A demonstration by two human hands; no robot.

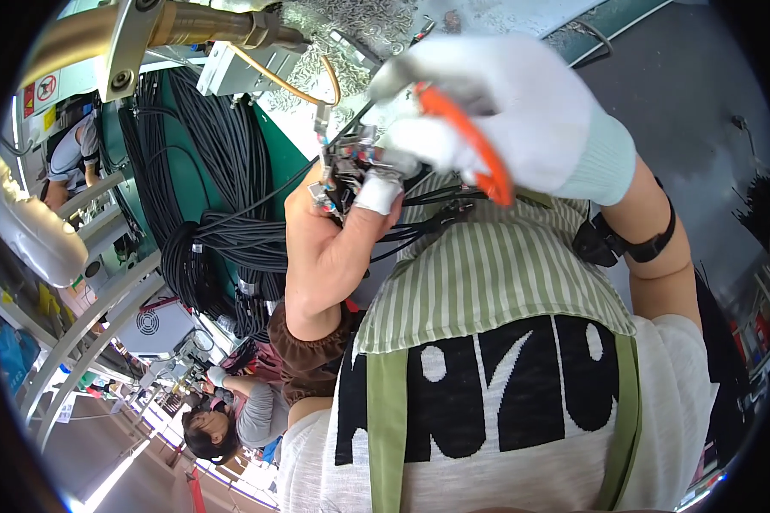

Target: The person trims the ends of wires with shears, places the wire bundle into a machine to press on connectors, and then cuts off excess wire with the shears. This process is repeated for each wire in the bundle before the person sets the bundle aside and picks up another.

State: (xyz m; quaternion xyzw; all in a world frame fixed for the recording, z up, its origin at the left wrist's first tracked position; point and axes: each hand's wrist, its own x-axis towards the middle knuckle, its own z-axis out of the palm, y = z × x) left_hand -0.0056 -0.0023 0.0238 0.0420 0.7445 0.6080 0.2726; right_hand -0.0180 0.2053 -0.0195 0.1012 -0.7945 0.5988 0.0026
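In the head view, the right hand [505,111] — in a white glove — is closed around an orange-handled tool [470,141], whose handles pass between the fingers. The tool's tip goes to a cluster of small connectors [351,162] just beside it. The left hand [351,201] pinches this cluster with a taped thumb. Thin black wires [428,218] run from the cluster over a striped green apron [496,274]. A thick bundle of black cables [205,188] hangs at the left.

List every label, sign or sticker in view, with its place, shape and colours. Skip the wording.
Prohibition sign: upper left, on a pale panel; white square with a red circle and slash.
Yellow sticker: just below that sign; small, tilted, yellow.
Red label: left of the sign; narrow upright strip, red and white.
No packages or screens show clearly.
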